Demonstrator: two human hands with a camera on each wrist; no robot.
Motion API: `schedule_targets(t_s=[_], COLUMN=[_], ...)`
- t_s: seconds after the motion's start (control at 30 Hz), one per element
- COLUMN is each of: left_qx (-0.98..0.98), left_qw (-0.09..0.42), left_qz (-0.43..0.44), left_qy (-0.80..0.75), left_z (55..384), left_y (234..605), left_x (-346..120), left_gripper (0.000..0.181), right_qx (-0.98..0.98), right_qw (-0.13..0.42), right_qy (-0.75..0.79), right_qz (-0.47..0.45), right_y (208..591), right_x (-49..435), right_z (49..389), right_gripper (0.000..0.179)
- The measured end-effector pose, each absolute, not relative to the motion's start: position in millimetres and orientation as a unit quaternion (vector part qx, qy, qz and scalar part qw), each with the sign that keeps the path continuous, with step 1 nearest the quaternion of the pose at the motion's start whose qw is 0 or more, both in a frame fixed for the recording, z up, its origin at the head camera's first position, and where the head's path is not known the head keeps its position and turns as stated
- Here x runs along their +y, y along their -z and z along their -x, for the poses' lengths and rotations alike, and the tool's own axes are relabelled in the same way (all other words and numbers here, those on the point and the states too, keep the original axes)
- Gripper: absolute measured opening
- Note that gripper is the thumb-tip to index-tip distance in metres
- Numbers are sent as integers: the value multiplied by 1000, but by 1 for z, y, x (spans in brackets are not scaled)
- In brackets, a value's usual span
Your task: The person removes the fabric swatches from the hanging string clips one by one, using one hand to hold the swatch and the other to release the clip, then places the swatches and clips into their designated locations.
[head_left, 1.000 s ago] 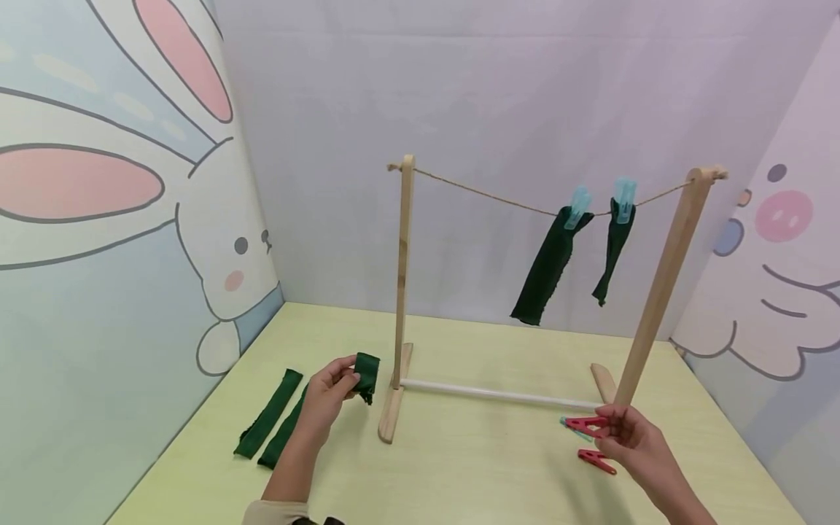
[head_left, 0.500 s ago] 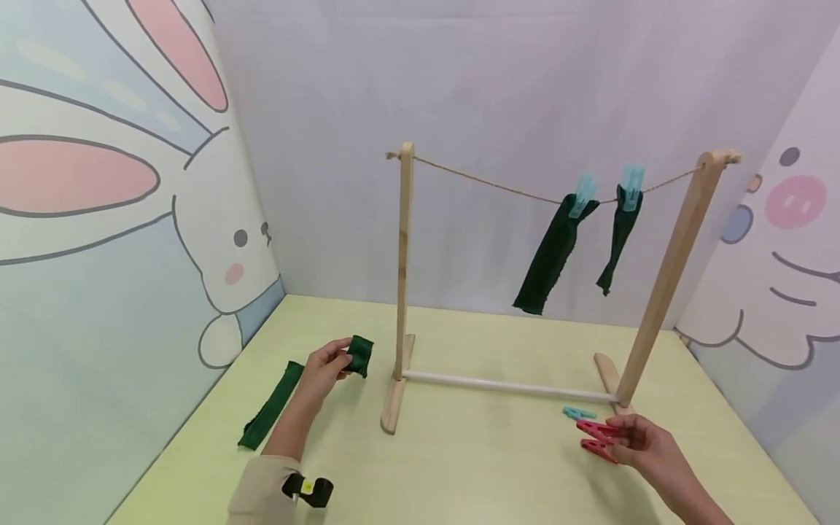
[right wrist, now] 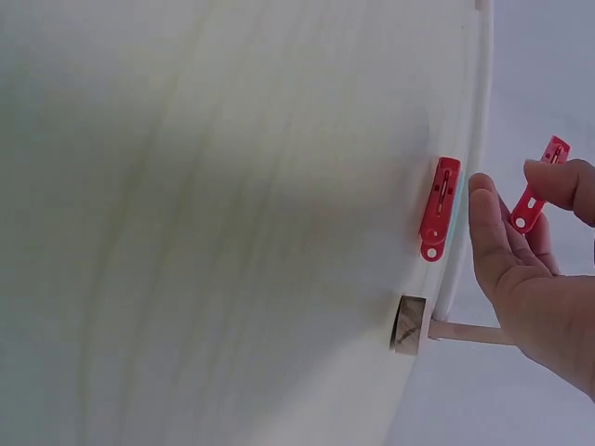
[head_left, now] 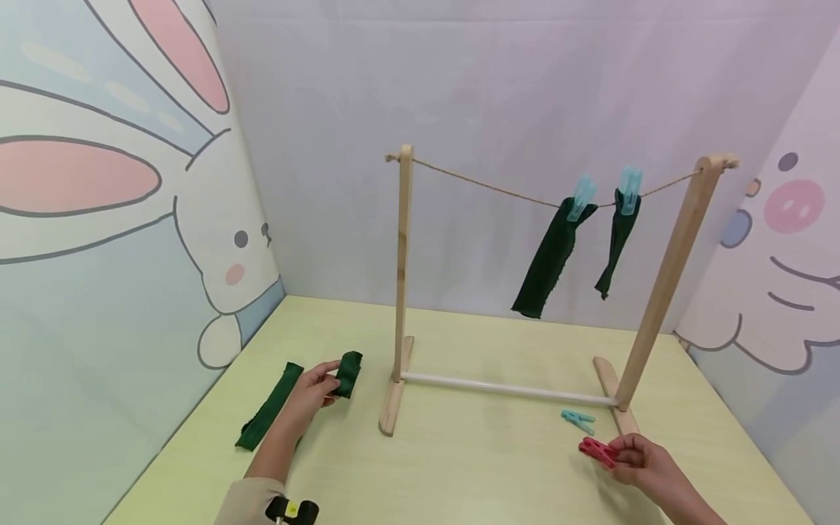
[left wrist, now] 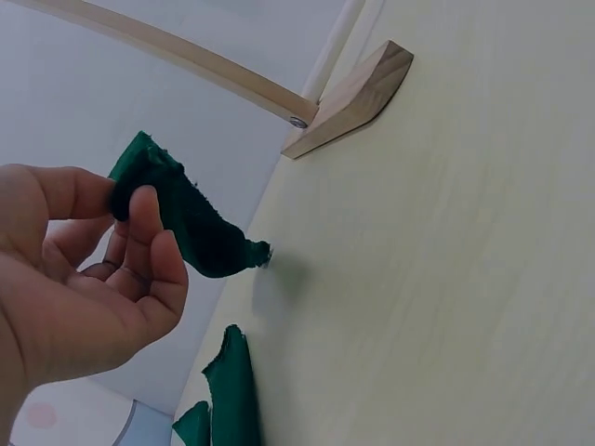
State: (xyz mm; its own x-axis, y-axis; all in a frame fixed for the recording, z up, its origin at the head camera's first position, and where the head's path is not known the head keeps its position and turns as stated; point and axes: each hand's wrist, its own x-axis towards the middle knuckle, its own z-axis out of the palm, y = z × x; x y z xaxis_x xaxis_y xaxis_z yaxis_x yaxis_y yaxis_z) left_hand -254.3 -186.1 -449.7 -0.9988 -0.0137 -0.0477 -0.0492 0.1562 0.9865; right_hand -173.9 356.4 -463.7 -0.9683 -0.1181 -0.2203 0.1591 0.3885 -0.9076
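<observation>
My left hand (head_left: 307, 397) pinches a dark green cloth strip (left wrist: 200, 223) between thumb and fingers, left of the rack's left post. In the left wrist view the strip's loose end hangs over the table. My right hand (head_left: 646, 467) holds a red clothespin (right wrist: 541, 184), low near the rack's right foot. A second red clothespin (right wrist: 440, 209) lies on the table beside it; in the head view the two overlap. Just behind them lies a light blue clothespin (head_left: 579, 421).
A wooden rack (head_left: 403, 262) carries a sagging rope (head_left: 485, 184). Two green cloths (head_left: 545, 262) hang from its right half by light blue clothespins (head_left: 631, 191). Another green strip (head_left: 270, 408) lies at the left, with one more partly behind my left forearm. Printed walls stand on both sides.
My left hand has shifted slightly left with the cloth, which has turned. My right hand has come down with the red clothespin, from over the light blue one to over the other red one.
</observation>
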Motion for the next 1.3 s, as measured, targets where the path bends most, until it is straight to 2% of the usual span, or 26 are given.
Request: schedule_targets(t_s=[0.17, 0.33, 0.67, 0.9, 1.3], left_qx=[744, 736, 740, 759, 824], left_qw=[29, 59, 136, 179, 168], left_qz=[35, 24, -26, -13, 1], left_qy=[-667, -673, -658, -626, -542], left_z=[236, 224, 211, 200, 191], left_y=[455, 463, 467, 468, 467], left_x=[-192, -198, -210, -221, -230], left_gripper=[39, 43, 47, 47, 35], right_qx=[837, 866, 882, 889, 901], right_qw=[138, 127, 130, 143, 131], right_qy=[529, 479, 451, 434, 414], right_qz=[-39, -72, -40, -5, -13], right_y=[467, 470, 474, 474, 477], right_x=[355, 353, 362, 368, 368], right_z=[175, 177, 179, 179, 181], right_gripper=[29, 30, 30, 34, 29])
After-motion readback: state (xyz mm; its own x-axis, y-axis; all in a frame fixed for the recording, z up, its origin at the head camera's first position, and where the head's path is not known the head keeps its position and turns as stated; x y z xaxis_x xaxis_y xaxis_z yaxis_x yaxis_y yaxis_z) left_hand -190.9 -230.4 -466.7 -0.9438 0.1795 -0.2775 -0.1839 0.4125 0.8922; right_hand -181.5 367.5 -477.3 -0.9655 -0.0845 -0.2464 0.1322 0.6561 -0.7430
